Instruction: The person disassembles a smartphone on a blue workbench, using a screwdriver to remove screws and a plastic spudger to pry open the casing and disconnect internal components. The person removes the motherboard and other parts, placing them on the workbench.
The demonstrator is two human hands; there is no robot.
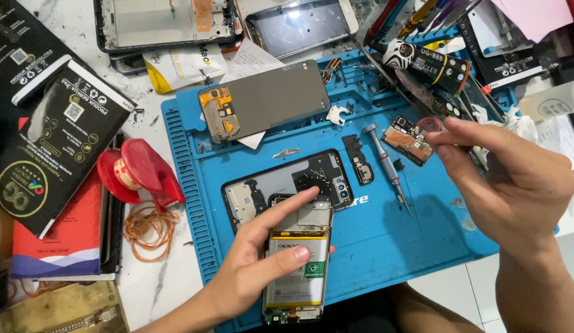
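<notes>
The left hand gripped an opened phone at the blue mat's near edge, thumb on the battery, index finger across the top. The right hand, fingers pinched together on a thin tool, hovered beside a small circuit board. A screwdriver, a back cover and a grey screen panel lay on the mat; a red tape dispenser stood on the white surface.

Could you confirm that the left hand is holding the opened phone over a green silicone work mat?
Not quite: the head view shows the ribbed silicone work mat is blue, not green. The left hand does hold the opened phone with its exposed battery over it.
</notes>
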